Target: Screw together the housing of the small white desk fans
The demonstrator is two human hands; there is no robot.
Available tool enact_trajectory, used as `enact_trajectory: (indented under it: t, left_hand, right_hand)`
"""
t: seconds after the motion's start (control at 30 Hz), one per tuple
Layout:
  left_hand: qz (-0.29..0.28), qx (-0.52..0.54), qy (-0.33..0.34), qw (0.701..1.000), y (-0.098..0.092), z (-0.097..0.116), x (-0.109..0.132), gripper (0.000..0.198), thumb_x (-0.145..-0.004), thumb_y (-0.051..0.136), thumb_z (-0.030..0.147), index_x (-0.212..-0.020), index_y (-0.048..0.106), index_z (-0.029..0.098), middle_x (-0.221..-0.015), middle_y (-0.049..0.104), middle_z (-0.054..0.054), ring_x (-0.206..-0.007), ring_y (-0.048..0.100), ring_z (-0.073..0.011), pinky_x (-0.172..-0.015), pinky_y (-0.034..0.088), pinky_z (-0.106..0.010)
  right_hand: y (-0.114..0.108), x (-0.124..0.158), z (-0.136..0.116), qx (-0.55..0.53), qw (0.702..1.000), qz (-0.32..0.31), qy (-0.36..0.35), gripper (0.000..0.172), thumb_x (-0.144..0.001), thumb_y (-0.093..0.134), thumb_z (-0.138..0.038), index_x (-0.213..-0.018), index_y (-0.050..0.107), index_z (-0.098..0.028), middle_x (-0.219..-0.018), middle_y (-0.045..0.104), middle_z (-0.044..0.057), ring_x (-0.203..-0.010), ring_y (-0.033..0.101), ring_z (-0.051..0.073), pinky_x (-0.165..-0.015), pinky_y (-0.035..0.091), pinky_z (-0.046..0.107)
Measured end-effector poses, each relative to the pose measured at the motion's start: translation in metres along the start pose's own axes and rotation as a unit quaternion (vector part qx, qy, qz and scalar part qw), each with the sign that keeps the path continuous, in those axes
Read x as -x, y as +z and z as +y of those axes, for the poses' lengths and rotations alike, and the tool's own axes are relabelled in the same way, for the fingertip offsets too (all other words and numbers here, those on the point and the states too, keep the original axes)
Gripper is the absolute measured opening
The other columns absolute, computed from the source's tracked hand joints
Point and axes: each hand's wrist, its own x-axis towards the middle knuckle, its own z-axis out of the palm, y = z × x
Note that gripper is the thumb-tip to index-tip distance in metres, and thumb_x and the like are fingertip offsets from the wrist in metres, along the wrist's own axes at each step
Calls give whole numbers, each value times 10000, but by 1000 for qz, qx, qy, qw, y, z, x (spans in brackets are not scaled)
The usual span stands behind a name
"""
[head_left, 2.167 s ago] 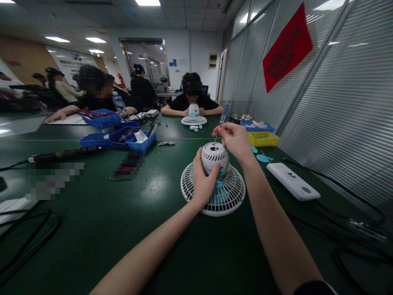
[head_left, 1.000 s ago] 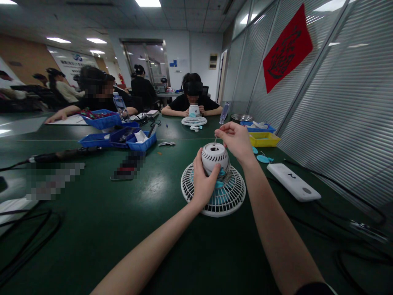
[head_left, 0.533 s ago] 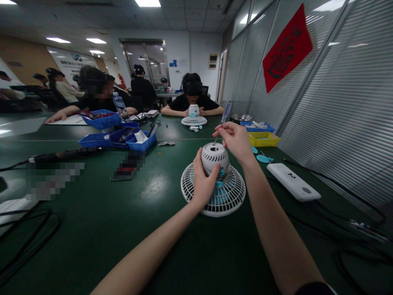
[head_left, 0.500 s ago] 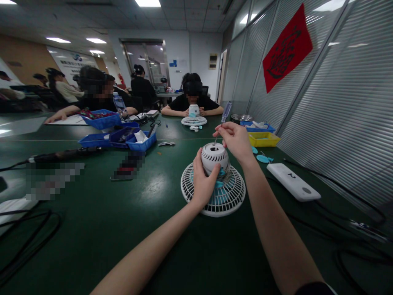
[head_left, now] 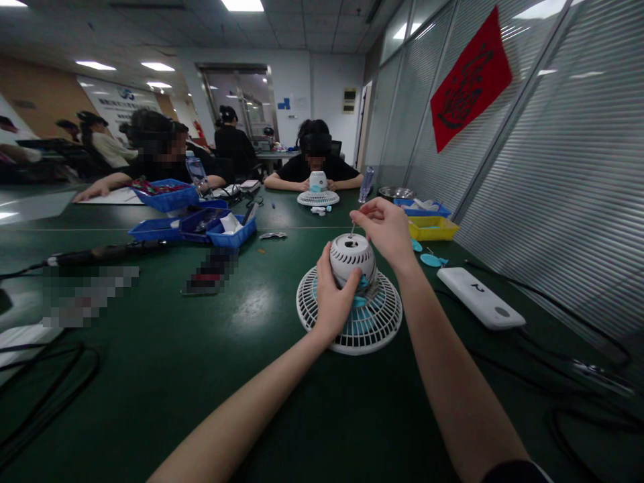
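Note:
A small white fan (head_left: 358,339) lies grille down on the green table, its rounded motor housing (head_left: 348,262) pointing up. My left hand (head_left: 334,295) is wrapped around the near left side of that housing, over light blue parts. Above it, my right hand (head_left: 386,227) pinches the shaft of a screwdriver (head_left: 367,185) with a clear purplish handle. The screwdriver's tip reaches down to the top of the housing, beside a dark opening. Whether a screw sits under the tip is too small to tell.
Blue bins (head_left: 234,231) stand at the left, a yellow tray (head_left: 431,229) at the right. Light blue parts (head_left: 433,260) and a white power bank-like box (head_left: 480,298) with cables lie right of the fan. Across the table a person holds another fan (head_left: 318,196).
The screwdriver's handle has tilted slightly left and looks more upright, as my right fingers shifted on the shaft. My left hand and the fan stay put.

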Motion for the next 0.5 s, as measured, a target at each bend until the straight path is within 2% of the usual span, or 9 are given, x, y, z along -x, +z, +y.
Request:
enact_trajectory:
  t: [0.27,0.5]
  left_hand:
    - [-1,-1,3,1000,0,0,0,669,-815,653,355,-1428,395,274,-1523,438,-103,-1458,363,-289,-1234,237,-480]
    - [0,-1,2,1000,0,0,-1,665,-813,651,345,-1424,397,275,-1535,427,-102,-1469,349,-283,-1241,222,-479]
  right_hand:
    - [0,0,-7,-44,998,-17,36,98,-820,653,-203,-739,605,-175,-733,722,49,-639,659,134,-586,497,262]
    - [-1,2,-8,-27,999,-28,34,119,-854,566,-201,-833,669,-147,-808,749,81,-615,649,136,-468,424,229]
